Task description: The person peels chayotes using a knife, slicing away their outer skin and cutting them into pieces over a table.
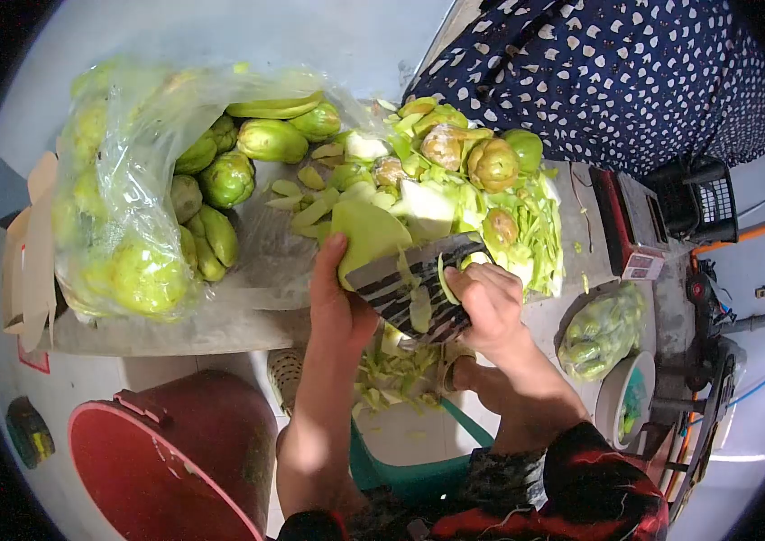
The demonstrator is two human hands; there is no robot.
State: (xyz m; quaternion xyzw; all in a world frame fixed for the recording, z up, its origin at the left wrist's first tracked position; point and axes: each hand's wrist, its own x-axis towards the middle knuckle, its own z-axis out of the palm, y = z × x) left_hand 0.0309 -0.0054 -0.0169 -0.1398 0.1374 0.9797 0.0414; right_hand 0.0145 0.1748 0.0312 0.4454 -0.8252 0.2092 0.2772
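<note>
Peeled chayote in left hand, knife in right

Person is leaning over a low table, both hands working above its near edge. Left hand (339, 287) is gripping the pale chayote (366, 236), thumb up along its side, fingers curling behind. Right hand (489, 302) is closing in a fist around what is probably the grip of a broad, dark-streaked knife (411, 287); the fist is covering that end. Blade is crossing in front of the chayote's lower side, and bits of green peel are sticking to its face.

Just beyond the hands, a heap of peels (536, 230) is spreading over the table (175, 336), with brownish chayotes sitting on top. On the person's left, a clear bag (134, 194) is lying open, green chayotes showing inside and at its mouth; a cardboard box (32, 261) is standing beside it. On the right, a red scale (619, 216) is sitting near a black basket (694, 203).

Down on the floor, a red bucket (175, 451) is standing at left, more peels are lying between the feet, and a tied-looking bag of green produce (603, 332) is resting near a white tub (612, 406). Across the table, patterned cloth (599, 81) is hanging close to the heap.
</note>
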